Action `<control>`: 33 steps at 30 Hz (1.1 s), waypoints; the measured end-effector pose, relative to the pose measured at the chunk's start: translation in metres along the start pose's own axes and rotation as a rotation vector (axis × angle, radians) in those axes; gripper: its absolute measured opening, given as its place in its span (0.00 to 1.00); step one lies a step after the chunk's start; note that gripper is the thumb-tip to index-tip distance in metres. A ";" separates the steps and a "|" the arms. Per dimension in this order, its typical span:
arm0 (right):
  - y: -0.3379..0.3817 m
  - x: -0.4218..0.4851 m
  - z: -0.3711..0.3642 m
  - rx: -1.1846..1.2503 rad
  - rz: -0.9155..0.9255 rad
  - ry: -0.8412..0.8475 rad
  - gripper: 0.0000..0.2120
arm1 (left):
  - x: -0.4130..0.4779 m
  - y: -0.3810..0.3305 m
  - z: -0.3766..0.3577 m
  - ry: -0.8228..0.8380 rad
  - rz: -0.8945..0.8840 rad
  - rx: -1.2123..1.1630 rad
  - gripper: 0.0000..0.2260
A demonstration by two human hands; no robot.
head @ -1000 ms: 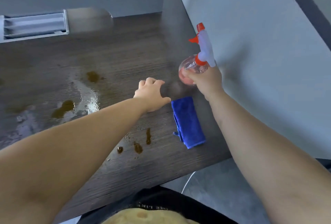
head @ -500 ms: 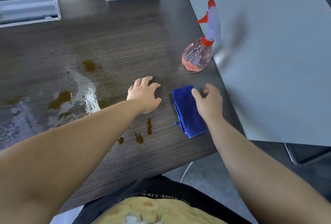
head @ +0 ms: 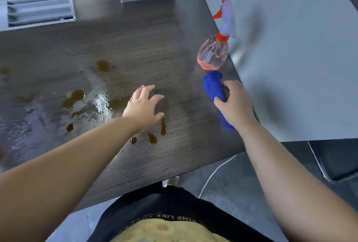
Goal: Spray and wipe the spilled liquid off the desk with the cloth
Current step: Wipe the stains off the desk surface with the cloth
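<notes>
Right hand (head: 235, 104) closed around the bunched blue cloth (head: 214, 87), which sticks out beyond the fingers and below the wrist, near the desk's (head: 145, 44) right edge. Just beyond the cloth stands the upright spray bottle (head: 213, 54), pink liquid inside, red trigger at top. Left hand (head: 144, 106) empty, fingers spread wide, over the dark wood. Brown spill (head: 72, 98) and a wet sheen lie left of this hand; smaller brown drops (head: 153, 138) sit just below its wrist.

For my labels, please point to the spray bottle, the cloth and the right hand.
spray bottle (head: 212, 56), head view, pink body.
cloth (head: 213, 86), head view, upper bunched part.
right hand (head: 235, 104), head view, back of hand.
</notes>
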State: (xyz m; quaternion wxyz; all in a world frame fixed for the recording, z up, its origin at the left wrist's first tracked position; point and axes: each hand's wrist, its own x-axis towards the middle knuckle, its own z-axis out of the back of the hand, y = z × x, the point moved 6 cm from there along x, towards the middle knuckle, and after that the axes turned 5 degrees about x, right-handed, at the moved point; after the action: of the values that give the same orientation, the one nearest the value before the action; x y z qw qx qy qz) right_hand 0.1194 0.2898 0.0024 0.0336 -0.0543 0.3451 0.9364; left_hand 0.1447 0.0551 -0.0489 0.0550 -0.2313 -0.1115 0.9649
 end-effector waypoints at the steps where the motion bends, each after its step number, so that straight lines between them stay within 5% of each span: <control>1: 0.006 0.000 0.002 -0.050 0.046 -0.010 0.07 | -0.009 0.004 -0.004 -0.009 0.018 -0.015 0.25; 9: 0.009 -0.048 -0.095 -0.496 0.270 0.325 0.31 | -0.087 0.037 -0.035 -0.140 0.233 -0.114 0.24; 15: -0.005 -0.048 -0.117 -0.561 0.435 0.418 0.28 | -0.123 0.063 -0.042 -0.150 0.321 -0.050 0.29; 22: 0.014 -0.072 -0.145 -0.546 0.219 0.231 0.27 | -0.143 0.091 -0.057 -0.036 0.331 -0.025 0.43; 28: 0.017 -0.101 -0.152 -0.580 0.508 0.410 0.26 | -0.152 0.110 -0.069 0.107 0.248 0.046 0.51; 33: 0.014 -0.047 -0.143 -0.643 0.228 0.266 0.25 | -0.151 0.112 -0.070 0.173 0.181 0.223 0.57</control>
State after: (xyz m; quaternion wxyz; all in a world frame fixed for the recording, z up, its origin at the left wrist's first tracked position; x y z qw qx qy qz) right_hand 0.1754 0.1849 -0.0906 -0.1352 -0.1445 0.0383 0.9795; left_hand 0.3046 -0.0636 -0.0711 0.0025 -0.3149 0.0230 0.9488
